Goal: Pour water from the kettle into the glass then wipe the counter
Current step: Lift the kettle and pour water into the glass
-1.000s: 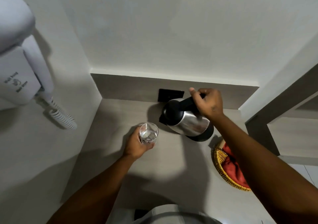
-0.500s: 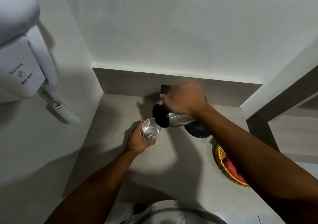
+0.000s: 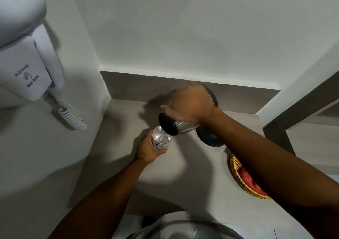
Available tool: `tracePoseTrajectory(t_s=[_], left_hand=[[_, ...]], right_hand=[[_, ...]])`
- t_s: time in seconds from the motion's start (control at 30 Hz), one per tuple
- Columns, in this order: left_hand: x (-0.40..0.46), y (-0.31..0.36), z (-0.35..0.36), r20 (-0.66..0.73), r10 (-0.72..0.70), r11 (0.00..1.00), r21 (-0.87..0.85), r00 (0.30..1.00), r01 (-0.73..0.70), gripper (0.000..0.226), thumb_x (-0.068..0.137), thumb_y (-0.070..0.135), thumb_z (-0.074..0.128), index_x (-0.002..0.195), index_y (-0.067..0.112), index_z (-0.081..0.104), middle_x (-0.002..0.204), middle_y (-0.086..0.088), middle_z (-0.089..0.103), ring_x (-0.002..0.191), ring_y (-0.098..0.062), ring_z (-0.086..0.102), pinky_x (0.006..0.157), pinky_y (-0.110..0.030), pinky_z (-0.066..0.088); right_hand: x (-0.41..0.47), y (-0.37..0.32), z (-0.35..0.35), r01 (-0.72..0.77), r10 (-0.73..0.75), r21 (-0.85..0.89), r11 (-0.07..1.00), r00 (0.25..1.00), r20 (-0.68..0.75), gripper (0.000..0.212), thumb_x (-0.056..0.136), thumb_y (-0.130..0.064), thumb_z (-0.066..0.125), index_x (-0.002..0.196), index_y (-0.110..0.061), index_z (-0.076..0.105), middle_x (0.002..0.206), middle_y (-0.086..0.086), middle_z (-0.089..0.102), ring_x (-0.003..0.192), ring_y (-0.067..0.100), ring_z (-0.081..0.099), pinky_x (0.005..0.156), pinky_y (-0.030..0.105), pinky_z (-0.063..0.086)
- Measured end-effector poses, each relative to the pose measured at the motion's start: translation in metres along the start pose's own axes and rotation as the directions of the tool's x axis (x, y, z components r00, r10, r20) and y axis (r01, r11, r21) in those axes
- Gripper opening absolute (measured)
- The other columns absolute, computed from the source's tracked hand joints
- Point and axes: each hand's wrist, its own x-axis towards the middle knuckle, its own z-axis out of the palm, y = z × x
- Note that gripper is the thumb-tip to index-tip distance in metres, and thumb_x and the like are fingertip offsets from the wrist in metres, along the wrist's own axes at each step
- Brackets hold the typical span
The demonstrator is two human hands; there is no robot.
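— Where are the hands?

— From my feed, my right hand (image 3: 190, 103) is wrapped over the top of the kettle (image 3: 181, 126), fingers closed round what I take to be its handle; the hand covers it, so I can't see the grip itself. The kettle is lifted clear of its round black base (image 3: 209, 137) and tipped steeply, black lid end down and to the left, right over the mouth of the glass (image 3: 161, 137).

— And the left?

— My left hand (image 3: 148, 149) is curled round the side of the glass, fingers pressed to the wall. The glass stands upright, just left of the base, with some clear water in it. I can't tell whether its bottom touches the grey surface (image 3: 117, 147).

— Anything else nearby?

— A woven basket (image 3: 236, 172) with a red cloth (image 3: 249, 180) inside sits at the right edge of the surface, partly hidden under my right forearm. A wall-hung hair dryer (image 3: 27, 62) with a coiled cord is mounted on the left wall, well apart from the glass.
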Motion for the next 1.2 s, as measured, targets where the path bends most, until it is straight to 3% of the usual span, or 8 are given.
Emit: tracePoseTrajectory(t_s=[0.1,0.2,0.37,0.53,0.93,1.1,1.2], left_hand=[[0.0,-0.002,0.001,-0.002,-0.01,1.0,-0.01,1.0,0.01,0.074,0.055,0.015,0.096,0.121,0.01,0.063,0.112,-0.004,0.07,0.1,-0.016,0.064,0.081,-0.016,0.045],[0.0,-0.005,0.001,0.001,-0.004,1.0,-0.004,1.0,0.004,0.075,0.055,0.017,0.096,0.122,0.012,0.062,0.107,0.004,0.066,0.1,-0.014,0.064,0.076,-0.005,0.042],[0.002,-0.006,0.003,0.011,-0.01,1.0,-0.012,1.0,0.01,0.078,0.055,0.018,0.097,0.124,0.012,0.061,0.116,-0.006,0.07,0.104,-0.02,0.065,0.087,-0.027,0.051],[0.003,-0.01,0.003,0.015,-0.008,1.0,-0.018,1.0,0.009,0.077,0.053,0.017,0.097,0.121,0.015,0.062,0.105,0.007,0.064,0.097,-0.011,0.061,0.07,0.002,0.041],[0.005,-0.011,0.005,0.011,-0.012,1.0,-0.014,1.0,0.012,0.079,0.052,0.019,0.097,0.122,0.017,0.061,0.104,0.011,0.063,0.096,-0.01,0.062,0.067,0.005,0.039],[0.004,-0.012,0.005,0.011,0.001,1.0,-0.002,1.0,-0.001,0.079,0.053,0.019,0.097,0.124,0.015,0.06,0.107,0.007,0.065,0.098,-0.009,0.061,0.072,0.001,0.04],[0.004,-0.012,0.005,0.022,-0.004,1.0,-0.02,1.0,0.004,0.078,0.054,0.017,0.097,0.123,0.014,0.06,0.109,0.003,0.067,0.099,-0.015,0.064,0.08,-0.017,0.049]], right_hand=[[0.004,-0.003,-0.003,0.051,-0.051,-0.004,0.999,0.999,-0.005,0.06,0.093,-0.063,0.043,0.055,-0.016,0.047,0.054,0.0,0.051,0.046,0.02,0.045,0.053,0.029,0.041],[0.008,-0.004,-0.004,0.092,-0.092,-0.036,0.995,0.996,0.018,0.062,0.093,-0.065,0.037,0.057,-0.017,0.047,0.059,0.001,0.06,0.049,0.019,0.05,0.054,0.03,0.043],[0.008,-0.008,-0.006,0.117,-0.116,-0.062,0.991,0.993,0.028,0.062,0.093,-0.066,0.034,0.057,-0.017,0.046,0.056,0.0,0.052,0.049,0.02,0.05,0.056,0.031,0.045],[0.008,-0.01,-0.007,0.128,-0.125,-0.067,0.99,0.991,0.044,0.061,0.094,-0.067,0.031,0.058,-0.018,0.042,0.057,0.001,0.051,0.051,0.021,0.049,0.058,0.035,0.048],[0.009,-0.008,-0.006,0.119,-0.117,-0.04,0.992,0.992,0.052,0.062,0.094,-0.066,0.034,0.059,-0.017,0.046,0.057,0.001,0.054,0.051,0.02,0.051,0.057,0.033,0.05],[0.007,-0.007,-0.005,0.097,-0.093,-0.047,0.994,0.993,0.079,0.063,0.094,-0.067,0.032,0.061,-0.017,0.051,0.06,0.0,0.055,0.054,0.02,0.054,0.062,0.033,0.052],[0.007,-0.007,-0.004,0.093,-0.088,-0.056,0.994,0.992,0.085,0.063,0.094,-0.067,0.031,0.062,-0.017,0.052,0.061,0.0,0.056,0.054,0.019,0.055,0.061,0.031,0.05]])
